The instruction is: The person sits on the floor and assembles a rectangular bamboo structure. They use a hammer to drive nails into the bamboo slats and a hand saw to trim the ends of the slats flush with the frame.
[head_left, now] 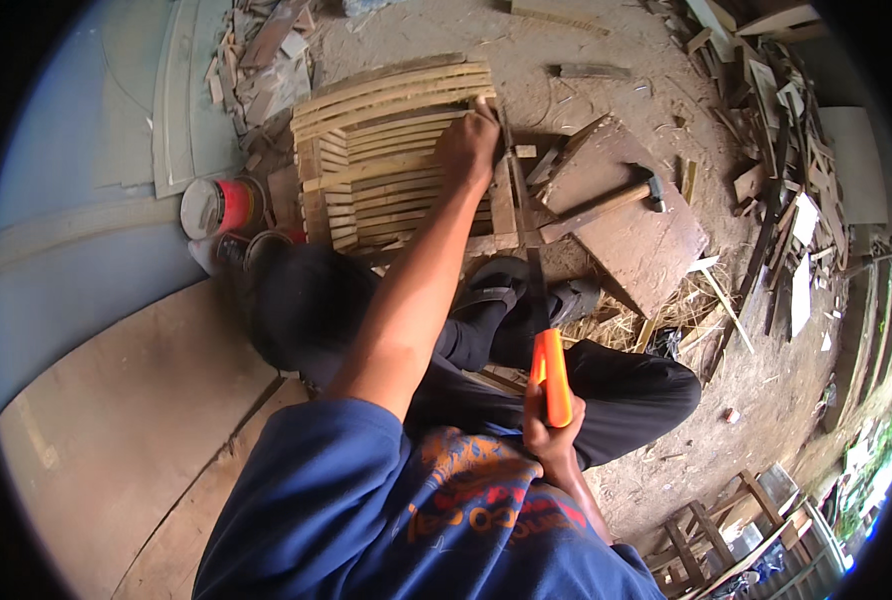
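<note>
A slatted wooden frame (394, 92), made of pale strips fixed between side pieces, lies in front of my legs. My left hand (469, 148) is closed on one of its wooden slats near the far right corner, the thumb toward the end of the strips. In my right hand (554, 428), close to my body, is the orange handle of a handsaw (549, 372). The saw's dark, narrow blade runs away from me along the frame's right side, where it rests against or very near the edge; actual contact I cannot tell.
A hammer (611, 208) lies on a brown board (634, 235) right of the frame. Red-and-white cans (228, 206) stand at the left beside a blue-grey wall. Scrap wood heaps (266, 60) lie far left and along the right. A large plywood sheet (116, 420) is near left.
</note>
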### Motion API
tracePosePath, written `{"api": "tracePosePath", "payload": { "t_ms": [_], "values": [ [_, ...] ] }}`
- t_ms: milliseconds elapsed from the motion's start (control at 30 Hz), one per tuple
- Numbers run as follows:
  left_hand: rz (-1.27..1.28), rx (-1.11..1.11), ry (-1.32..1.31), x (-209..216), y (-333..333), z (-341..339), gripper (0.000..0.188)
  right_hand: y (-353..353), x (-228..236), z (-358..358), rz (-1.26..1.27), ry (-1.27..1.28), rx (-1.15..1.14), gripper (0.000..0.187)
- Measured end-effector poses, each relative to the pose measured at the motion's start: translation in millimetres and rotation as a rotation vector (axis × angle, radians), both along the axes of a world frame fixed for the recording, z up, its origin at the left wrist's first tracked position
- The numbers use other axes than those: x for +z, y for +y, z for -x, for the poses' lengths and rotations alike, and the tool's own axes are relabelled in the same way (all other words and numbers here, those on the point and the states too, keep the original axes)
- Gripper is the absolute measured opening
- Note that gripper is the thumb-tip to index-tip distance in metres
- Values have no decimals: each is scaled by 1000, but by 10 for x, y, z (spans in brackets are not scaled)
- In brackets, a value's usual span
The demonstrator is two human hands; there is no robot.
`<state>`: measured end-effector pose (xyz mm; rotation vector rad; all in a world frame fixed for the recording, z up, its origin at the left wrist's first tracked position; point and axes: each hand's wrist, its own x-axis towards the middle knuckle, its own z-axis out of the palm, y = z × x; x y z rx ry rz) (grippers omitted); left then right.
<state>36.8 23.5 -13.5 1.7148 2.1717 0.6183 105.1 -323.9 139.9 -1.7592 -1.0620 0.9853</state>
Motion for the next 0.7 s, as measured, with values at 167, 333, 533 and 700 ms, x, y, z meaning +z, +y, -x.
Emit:
{"api": "tracePosePath", "payload": {
  "t_ms": [167, 333, 533, 700],
  "values": [
    [290, -120, -101, 387, 40, 58, 66, 1085, -323, 71, -106, 41, 3, 7],
    [287, -98, -63, 345, 24, 55, 70, 1351, -511, 143, -41, 176, -100, 12],
    [-63, 20, 54, 47, 64, -40, 65, 30, -71, 95, -8, -62, 54, 6],
    [64, -43, 9, -18, 56, 63, 65, 643, -61, 150, -39, 108, -10, 5]
  ]
}}
